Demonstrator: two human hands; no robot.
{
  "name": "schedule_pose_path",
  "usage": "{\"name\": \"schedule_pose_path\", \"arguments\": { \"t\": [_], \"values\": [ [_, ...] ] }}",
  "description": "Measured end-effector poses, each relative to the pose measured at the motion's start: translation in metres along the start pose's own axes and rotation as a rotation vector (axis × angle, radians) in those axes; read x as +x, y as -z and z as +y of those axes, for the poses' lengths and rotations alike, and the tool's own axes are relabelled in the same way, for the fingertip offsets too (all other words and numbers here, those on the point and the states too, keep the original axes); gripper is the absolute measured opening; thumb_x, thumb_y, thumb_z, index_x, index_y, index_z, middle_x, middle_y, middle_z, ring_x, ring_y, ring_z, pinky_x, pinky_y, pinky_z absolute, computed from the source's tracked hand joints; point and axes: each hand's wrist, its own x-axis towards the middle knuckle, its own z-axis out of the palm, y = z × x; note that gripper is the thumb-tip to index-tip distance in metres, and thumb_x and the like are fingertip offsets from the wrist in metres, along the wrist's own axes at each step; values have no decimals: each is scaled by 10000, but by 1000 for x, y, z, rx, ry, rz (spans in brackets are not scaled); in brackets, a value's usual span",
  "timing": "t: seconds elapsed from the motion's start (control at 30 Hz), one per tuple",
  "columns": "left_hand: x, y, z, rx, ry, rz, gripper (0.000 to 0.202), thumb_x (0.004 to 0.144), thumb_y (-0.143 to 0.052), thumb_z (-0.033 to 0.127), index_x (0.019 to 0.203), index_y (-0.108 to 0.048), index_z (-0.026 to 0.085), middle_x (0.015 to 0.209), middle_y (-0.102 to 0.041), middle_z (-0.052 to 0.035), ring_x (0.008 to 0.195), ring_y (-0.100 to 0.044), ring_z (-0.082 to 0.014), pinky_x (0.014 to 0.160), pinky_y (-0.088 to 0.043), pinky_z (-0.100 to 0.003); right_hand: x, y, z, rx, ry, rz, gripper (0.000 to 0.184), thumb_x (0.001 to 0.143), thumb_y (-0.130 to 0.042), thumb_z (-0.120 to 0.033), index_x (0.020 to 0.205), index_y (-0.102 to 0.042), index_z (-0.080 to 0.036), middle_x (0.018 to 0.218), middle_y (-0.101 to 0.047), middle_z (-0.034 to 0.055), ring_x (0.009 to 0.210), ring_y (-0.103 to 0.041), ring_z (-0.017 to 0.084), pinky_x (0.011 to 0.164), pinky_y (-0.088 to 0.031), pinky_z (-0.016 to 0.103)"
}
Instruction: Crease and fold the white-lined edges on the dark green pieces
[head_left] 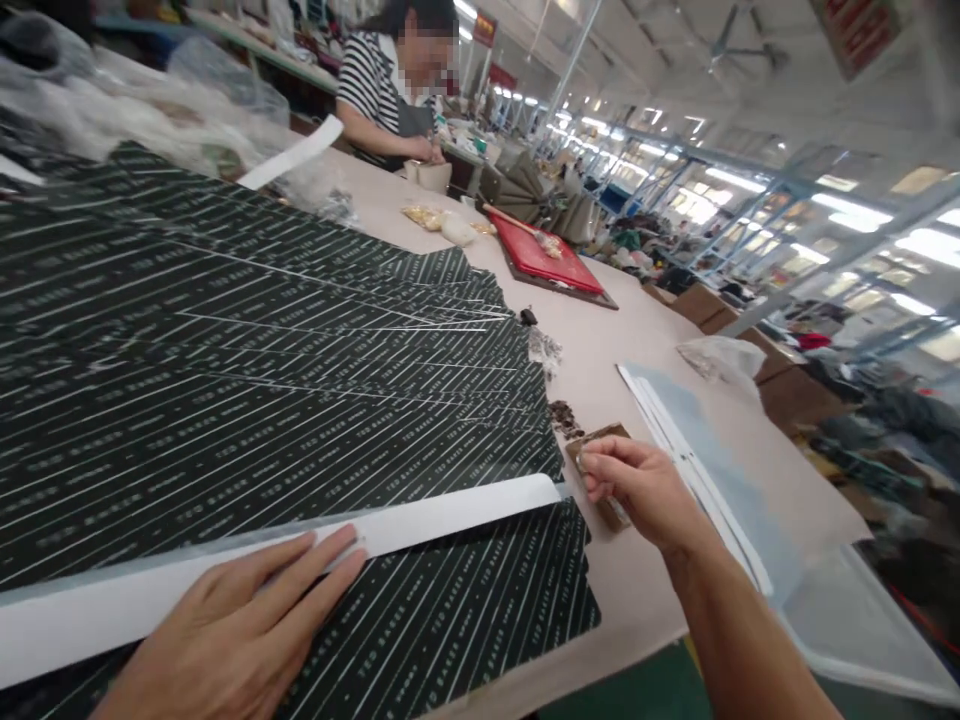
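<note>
Pressing open-palmed on the white strip [450, 515] already laid across the fanned black printed sheets [262, 400], the left hand [232, 630] pins it while the right hand [637, 485] pinches a small brown card [604, 436] on the table [637, 340], just beside the sheets' edge.

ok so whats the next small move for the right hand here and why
Probably slide the brown piece in the right hand left to the rounded end of the white strip: the left hand lies flat on that strip, pinning it on the black printed sheets, and the piece sits just beside its end.
</note>
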Motion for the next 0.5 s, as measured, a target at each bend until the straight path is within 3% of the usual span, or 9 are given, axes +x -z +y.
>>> {"name": "schedule_pose_path", "arguments": {
  "t": [0.13, 0.37, 0.5],
  "values": [
    [17, 17, 8, 57, -39, -71, 428, 976, -386, 121, 1349, -551, 254, 1418, -545, 78, 1198, -503, -200, 991, -374, -344, -3, -51, -11, 37, -7, -177, 298, 704, -825, -425, 784, -715, -160, 592, -656, 14, 521, -605, 128, 548, -512, 257],
    [14, 21, 12, -2, 25, -146, 356, 1023, -376, 173, 1329, -553, 216, 1428, -520, 14, 1210, -478, -226, 971, -404, -385, -13, -140, -28, -293, 155, -445, 165, 778, -685, -345, 723, -722, -194, 612, -662, 6, 547, -565, 123, 512, -441, 234],
    [13, 20, 12, -14, 42, -144, 344, 1047, -354, 231, 1334, -544, 219, 1407, -525, -1, 1226, -467, -225, 987, -393, -392, -13, -172, -30, -429, 218, -574, 142, 793, -612, -267, 752, -728, -197, 644, -688, -12, 566, -571, 115, 518, -419, 220]
  ]
}}
